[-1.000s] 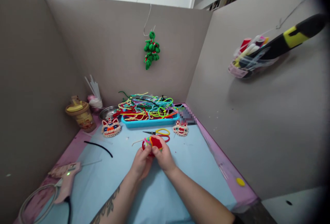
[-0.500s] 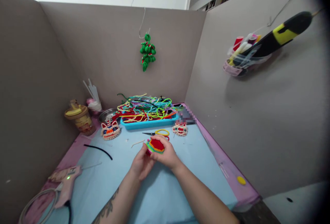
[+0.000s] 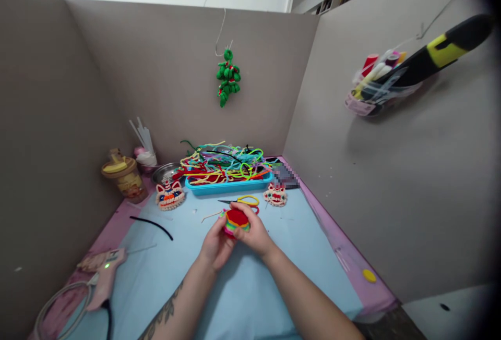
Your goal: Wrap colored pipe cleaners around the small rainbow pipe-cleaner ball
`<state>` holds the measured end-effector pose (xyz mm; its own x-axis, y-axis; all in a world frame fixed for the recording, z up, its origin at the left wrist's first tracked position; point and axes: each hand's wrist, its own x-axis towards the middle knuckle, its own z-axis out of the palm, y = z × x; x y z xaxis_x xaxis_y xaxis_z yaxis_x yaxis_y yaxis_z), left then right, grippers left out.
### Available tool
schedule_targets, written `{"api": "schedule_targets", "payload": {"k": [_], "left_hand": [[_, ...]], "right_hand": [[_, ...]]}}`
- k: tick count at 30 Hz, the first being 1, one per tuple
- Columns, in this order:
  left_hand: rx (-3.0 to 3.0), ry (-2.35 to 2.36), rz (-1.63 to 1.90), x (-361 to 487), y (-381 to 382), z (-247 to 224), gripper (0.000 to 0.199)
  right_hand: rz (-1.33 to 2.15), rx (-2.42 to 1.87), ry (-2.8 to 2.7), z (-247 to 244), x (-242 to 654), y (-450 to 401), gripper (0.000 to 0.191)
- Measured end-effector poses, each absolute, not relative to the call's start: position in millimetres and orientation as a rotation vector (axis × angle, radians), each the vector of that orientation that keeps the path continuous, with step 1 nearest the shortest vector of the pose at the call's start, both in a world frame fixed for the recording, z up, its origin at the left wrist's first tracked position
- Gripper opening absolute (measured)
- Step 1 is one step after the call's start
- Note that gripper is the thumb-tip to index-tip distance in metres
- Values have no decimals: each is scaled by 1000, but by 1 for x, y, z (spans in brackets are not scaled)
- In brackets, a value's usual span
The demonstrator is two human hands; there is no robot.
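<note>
A small rounded piece with a red top and rainbow-striped sides [image 3: 237,219] is held between both hands over the blue table cover. My left hand [image 3: 217,242] is closed on its left side, while my right hand [image 3: 254,230] wraps its right side and far edge. Just beyond the fingers lie scissors with yellow and red handles [image 3: 249,201], partly hidden by my right hand. A thin cream stem [image 3: 210,216] rests left of the piece.
A blue tray [image 3: 227,189] heaped with colourful fuzzy stems stands at the back, flanked by two animal-face pieces [image 3: 170,196]. A pink glue gun [image 3: 107,277] with its cable and a black stem [image 3: 152,225] lie left. Grey partitions enclose the table.
The striped piece has tilted between my hands, so its sides show more below the red top. The whole view has shifted slightly, and both hands keep their hold.
</note>
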<state>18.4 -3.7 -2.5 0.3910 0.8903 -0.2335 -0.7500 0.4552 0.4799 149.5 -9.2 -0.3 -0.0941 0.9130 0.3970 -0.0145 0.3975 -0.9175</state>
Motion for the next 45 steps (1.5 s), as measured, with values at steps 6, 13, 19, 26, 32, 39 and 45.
{"api": "schedule_targets", "payload": {"k": [6, 13, 19, 26, 32, 39, 45], "left_hand": [[334, 374, 955, 15, -4, -5, 27], [372, 383, 987, 19, -9, -11, 32], [491, 400, 1010, 18, -7, -10, 23], [527, 439, 1079, 19, -4, -9, 30], [437, 453, 971, 16, -2, -15, 35], [504, 353, 1004, 24, -11, -9, 47], [523, 433, 1050, 28, -16, -3, 34]], "right_hand": [[1052, -766, -1526, 3, 155, -12, 82], [632, -1010, -1563, 6, 148, -13, 53], [555, -1030, -1577, 3, 144, -14, 54], [499, -966, -1622, 6, 153, -16, 72], [582, -837, -1809, 9, 162, -15, 84], [499, -996, -1678, 4, 156, -13, 68], [470, -1057, -1623, 5, 155, -13, 71]]}}
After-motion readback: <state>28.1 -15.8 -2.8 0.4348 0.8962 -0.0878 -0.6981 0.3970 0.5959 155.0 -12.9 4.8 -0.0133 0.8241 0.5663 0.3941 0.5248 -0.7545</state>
